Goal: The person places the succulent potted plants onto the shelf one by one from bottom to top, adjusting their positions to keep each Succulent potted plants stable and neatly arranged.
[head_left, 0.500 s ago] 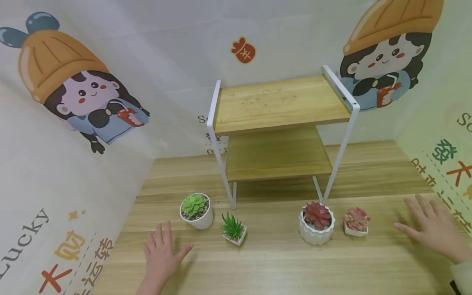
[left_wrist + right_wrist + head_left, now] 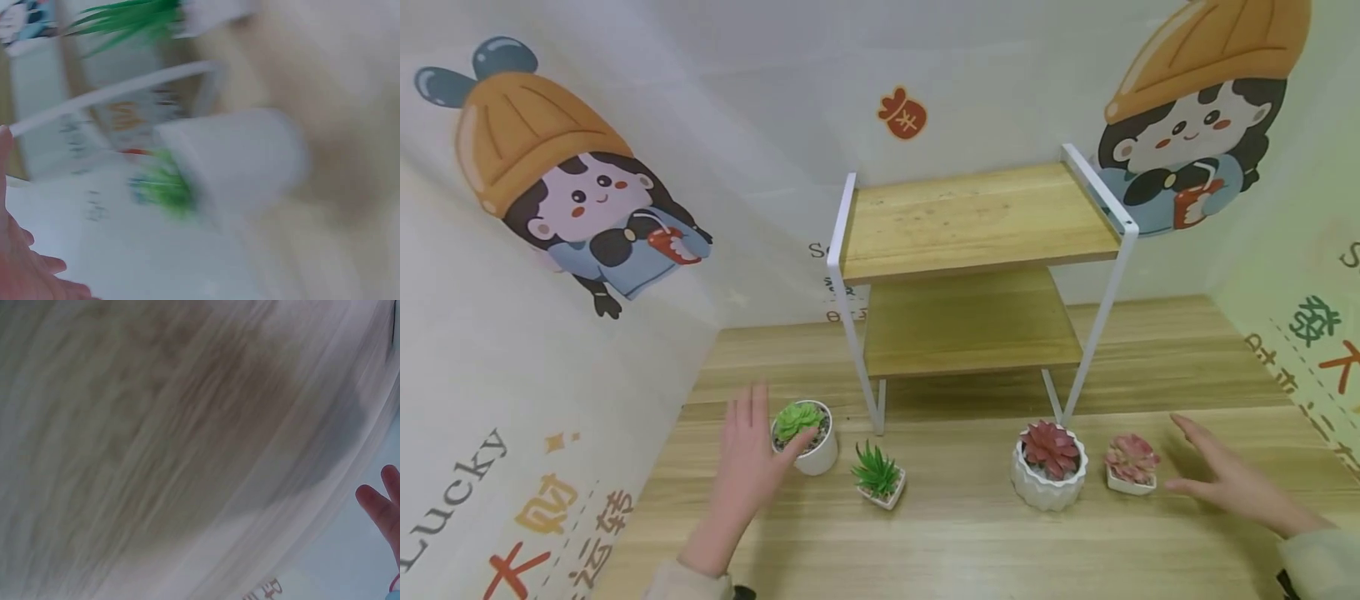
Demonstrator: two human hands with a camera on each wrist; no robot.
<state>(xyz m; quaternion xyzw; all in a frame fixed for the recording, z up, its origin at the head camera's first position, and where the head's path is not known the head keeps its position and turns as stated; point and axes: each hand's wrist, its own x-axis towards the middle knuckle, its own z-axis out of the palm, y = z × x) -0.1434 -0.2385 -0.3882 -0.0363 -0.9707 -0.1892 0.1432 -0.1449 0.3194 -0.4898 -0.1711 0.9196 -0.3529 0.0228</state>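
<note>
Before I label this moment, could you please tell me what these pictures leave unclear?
Head: part of the light-green succulent and its white pot, hidden by the left hand.
Head: some wall lettering, behind the shelf.
Left wrist: that succulent's leaves, blurred; part of that hand, past the left edge.
Right wrist: the tabletop, blurred; most of the right hand, past the right edge.

“Lucky” (image 2: 456, 498), “财” (image 2: 547, 504) on left backdrop (image 2: 445, 333); “發” (image 2: 1315, 321) on right backdrop (image 2: 1300, 225)

Left hand (image 2: 754, 454), fingers straight, right hand (image 2: 1234, 483), thumb spread
</note>
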